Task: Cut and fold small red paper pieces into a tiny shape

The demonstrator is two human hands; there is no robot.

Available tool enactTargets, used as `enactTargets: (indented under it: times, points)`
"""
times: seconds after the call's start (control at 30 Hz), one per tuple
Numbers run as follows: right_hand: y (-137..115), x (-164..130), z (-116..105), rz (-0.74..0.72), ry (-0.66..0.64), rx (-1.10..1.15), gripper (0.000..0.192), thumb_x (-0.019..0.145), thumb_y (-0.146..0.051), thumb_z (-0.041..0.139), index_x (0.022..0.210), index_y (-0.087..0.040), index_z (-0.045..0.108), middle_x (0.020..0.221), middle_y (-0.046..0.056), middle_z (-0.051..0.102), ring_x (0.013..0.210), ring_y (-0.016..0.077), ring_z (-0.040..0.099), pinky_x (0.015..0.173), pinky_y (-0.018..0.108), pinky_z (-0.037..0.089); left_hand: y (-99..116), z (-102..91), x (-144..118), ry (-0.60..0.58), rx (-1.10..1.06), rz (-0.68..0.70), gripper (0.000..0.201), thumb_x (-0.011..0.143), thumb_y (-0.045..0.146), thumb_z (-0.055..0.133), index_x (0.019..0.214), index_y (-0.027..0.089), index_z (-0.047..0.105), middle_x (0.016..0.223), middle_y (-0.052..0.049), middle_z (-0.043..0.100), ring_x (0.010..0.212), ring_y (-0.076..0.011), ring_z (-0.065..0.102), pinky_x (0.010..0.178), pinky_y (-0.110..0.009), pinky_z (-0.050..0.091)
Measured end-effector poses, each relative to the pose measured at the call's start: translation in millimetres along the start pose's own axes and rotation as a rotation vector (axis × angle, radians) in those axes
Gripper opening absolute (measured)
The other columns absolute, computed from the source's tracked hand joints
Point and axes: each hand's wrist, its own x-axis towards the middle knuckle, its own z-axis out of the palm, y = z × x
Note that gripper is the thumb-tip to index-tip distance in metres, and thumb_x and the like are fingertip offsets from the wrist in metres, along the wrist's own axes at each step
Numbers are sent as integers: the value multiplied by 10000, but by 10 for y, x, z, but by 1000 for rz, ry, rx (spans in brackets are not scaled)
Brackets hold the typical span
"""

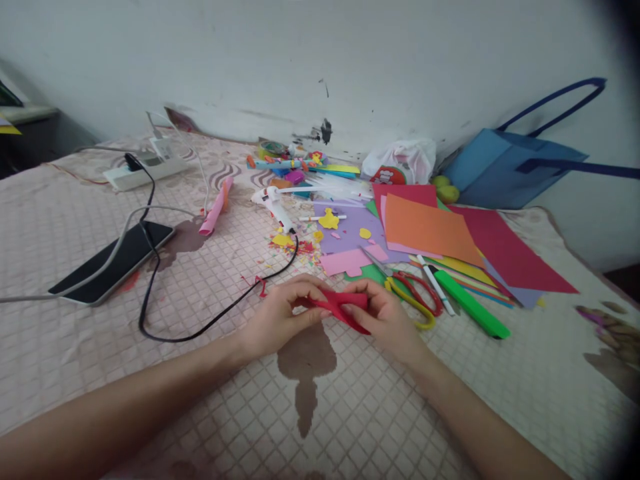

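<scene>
A piece of red craft paper [356, 299], folded or rolled in part, is held between both hands above the table. My left hand [287, 312] pinches its left end between thumb and fingers. On the right end, my right hand [383, 312] is closed with the thumb pressing on the near side. Just beyond my right hand lie scissors [423, 300] with red and yellow handles. A white glue gun [275, 207] rests farther back, its black cord [220, 320] looping to the left.
Coloured paper sheets [433, 230] are stacked at the right beside a green cutter or marker [470, 303] and a white pen [436, 285]. A phone [115, 263] and a power strip [145, 173] lie left. A blue bag [510, 167] stands at the back right.
</scene>
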Motion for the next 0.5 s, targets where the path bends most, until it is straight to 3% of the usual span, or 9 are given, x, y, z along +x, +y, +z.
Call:
enactTargets:
  times: [0.3,0.5]
  points:
    - [-62,-51,73,-44,-9,-113,153,799,-117,533,903,-226,559,858,-10,589,775,128,558,678,237,442,-43,35,15,-8,-248,-326,148,734,245,674,755,111,614,796,-50,638,733,-140,573,672,-254,438]
    - [-63,-55,99,-54,46,-150,110,798,-135,540,870,-218,553,803,-15,573,719,128,540,627,232,420,-67,38,7,37,-241,-389,220,679,273,721,752,111,592,770,-43,633,685,-128,562,633,-249,431]
